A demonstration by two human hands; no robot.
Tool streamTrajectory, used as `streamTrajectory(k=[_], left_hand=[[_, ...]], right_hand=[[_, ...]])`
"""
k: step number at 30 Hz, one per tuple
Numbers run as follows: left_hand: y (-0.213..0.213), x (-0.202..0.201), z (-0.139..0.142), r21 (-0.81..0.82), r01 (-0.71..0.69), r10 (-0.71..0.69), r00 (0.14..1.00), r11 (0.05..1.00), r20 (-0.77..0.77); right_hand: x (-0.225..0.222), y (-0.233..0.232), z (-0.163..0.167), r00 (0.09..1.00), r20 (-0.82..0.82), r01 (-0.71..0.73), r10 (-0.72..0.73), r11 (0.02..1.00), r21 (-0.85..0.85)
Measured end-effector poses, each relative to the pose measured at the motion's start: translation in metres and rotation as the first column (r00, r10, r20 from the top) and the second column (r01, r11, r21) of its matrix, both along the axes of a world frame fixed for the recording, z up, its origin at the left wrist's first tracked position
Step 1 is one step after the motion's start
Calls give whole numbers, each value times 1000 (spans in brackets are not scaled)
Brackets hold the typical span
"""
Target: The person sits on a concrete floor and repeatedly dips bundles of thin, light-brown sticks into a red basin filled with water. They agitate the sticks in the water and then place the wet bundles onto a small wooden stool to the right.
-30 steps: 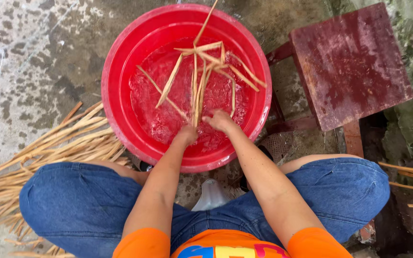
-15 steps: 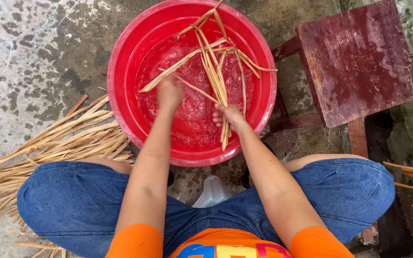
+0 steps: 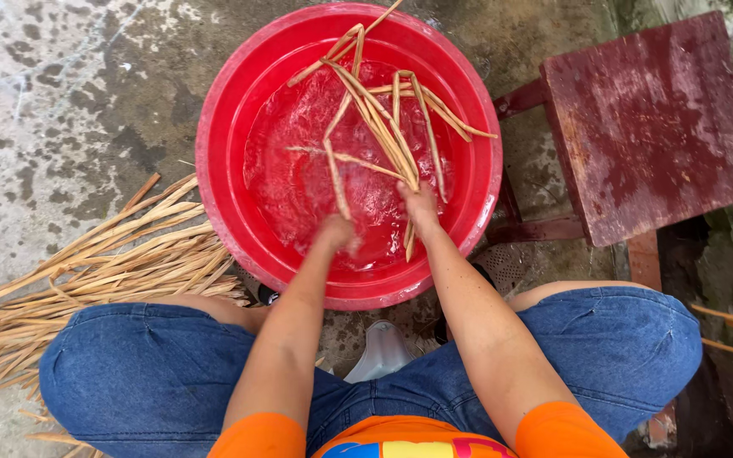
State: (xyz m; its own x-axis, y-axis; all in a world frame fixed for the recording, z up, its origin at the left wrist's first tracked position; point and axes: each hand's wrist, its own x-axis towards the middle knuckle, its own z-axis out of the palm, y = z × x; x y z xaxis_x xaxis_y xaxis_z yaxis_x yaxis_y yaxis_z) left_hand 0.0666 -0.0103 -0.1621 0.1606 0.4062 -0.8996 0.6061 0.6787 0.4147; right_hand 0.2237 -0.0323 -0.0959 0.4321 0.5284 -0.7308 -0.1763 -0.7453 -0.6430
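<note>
Round red plastic basin (image 3: 214,170) on wet, stained concrete floor (image 3: 61,102), holding water and a loose bundle of long, pale tan dried reed strips (image 3: 383,127). Right hand (image 3: 420,206) in the water near the basin's middle, fingers closed around the lower ends of several strips, the rest fanning up toward the far rim. Left hand (image 3: 335,233) just beside it, blurred; fingers seemingly on one bent strip, grip impossible to tell. Heap of the same dry strips (image 3: 103,271) on the floor by the left knee, outside the basin. Dark red wooden stool (image 3: 651,127) right of the basin, close to its rim
</note>
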Motion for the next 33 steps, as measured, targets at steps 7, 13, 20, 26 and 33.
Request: streamTrajectory(k=[7,13,20,26,33], left_hand=[[-22,25,4,129,403,-421,888,906,186],[12,-35,-2,127,-110,100,992,986,79],[5,-34,-18,29,-305,302,950,952,77],[-6,-5,-13,-62,-114,118,991,991,59],[19,17,-20,-376,-502,623,684,779,379]], right_hand=[[-29,3,-28,879,-49,-472,475,880,54],[15,20,-15,980,-42,-196,193,931,-309],[-10,17,-28,734,283,-512,617,778,-366],[-46,2,-54,95,122,-881,988,140,-453],[-53,-1,2,-96,250,-899,963,24,-437]])
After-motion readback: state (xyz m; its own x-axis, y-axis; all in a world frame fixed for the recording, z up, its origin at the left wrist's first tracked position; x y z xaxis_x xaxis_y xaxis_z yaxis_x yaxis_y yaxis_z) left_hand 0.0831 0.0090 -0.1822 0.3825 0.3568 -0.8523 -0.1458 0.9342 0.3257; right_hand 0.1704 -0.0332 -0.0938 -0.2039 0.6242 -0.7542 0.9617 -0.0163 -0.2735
